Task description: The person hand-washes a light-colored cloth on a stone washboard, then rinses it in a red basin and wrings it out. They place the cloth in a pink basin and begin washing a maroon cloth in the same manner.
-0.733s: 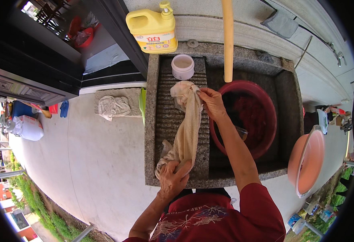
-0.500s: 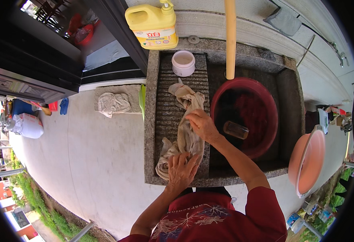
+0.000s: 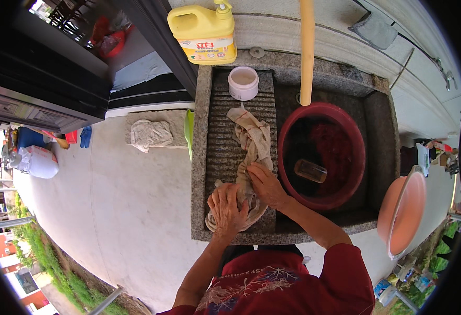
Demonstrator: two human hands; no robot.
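Note:
A wet beige cloth [image 3: 254,137] lies twisted lengthwise on the ribbed washboard [image 3: 217,128] of the stone sink. My left hand [image 3: 226,211] is closed over the cloth's bunched near end, its fingers bent and pressed down. Close beside it on the right, my right hand [image 3: 267,188] grips the middle of the cloth, thumb side toward the left hand. What lies beneath both palms is hidden. The cloth's far end spreads loose toward a small pale pink tub [image 3: 243,83].
A red basin [image 3: 322,202] with dark water and a floating brush-like block [image 3: 310,171] stands in the sink. Above it hangs a yellow pole [image 3: 307,52]. A yellow detergent jug [image 3: 204,34] stands behind the rim. At right leans a pink tub [image 3: 398,212]; at left lies a crumpled cloth [image 3: 150,134].
My right hand has moved nearer along the cloth, toward my left hand. My left hand has shifted slightly forward and left, its fingers closer together. The near part of the cloth is more bunched.

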